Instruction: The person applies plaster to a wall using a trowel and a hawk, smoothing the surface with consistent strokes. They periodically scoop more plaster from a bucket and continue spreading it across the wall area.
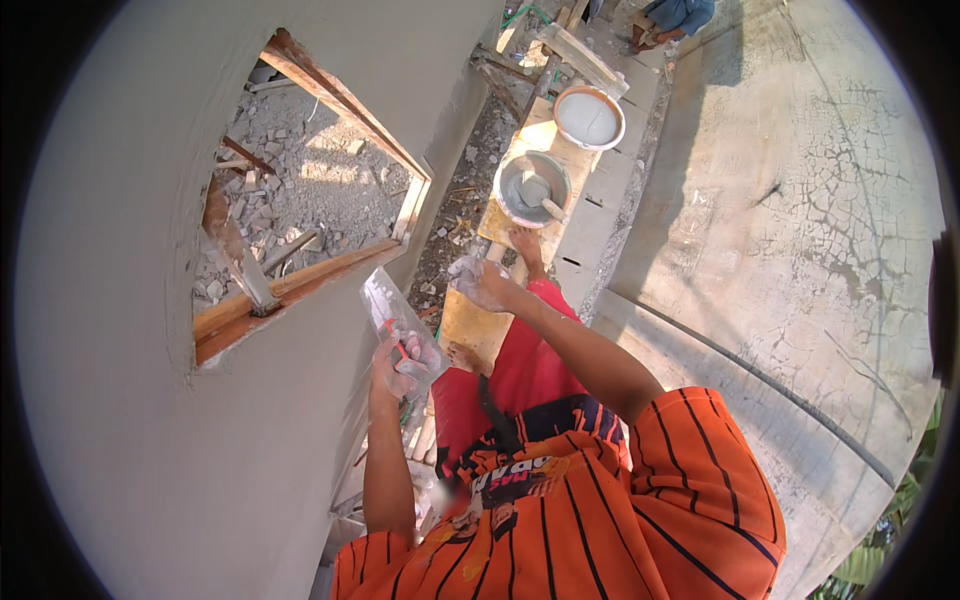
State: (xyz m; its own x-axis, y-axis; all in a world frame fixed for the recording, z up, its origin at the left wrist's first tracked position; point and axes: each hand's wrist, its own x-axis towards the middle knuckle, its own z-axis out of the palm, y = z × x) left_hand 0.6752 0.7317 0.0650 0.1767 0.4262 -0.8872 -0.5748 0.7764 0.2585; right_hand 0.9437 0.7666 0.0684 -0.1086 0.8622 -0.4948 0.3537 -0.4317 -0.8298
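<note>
The trowel [384, 298] is being held near the grey wall [110, 350], its red handle [390, 330] being gripped by the fingers of the left hand [397, 368]. It is likely being felt as light, stiff and slippery, so the handle is being judged the best hold. The right hand's [482, 284] fingers are being curled in; whether anything is being held cannot be told. The plank [472, 325] is being crowded by bare feet [527, 243], a grey tub [504, 188] and a white-filled bowl [588, 118].

rubble [330, 150] lies beyond a wooden frame [343, 264]; green leaves [862, 566] lower right.
</note>
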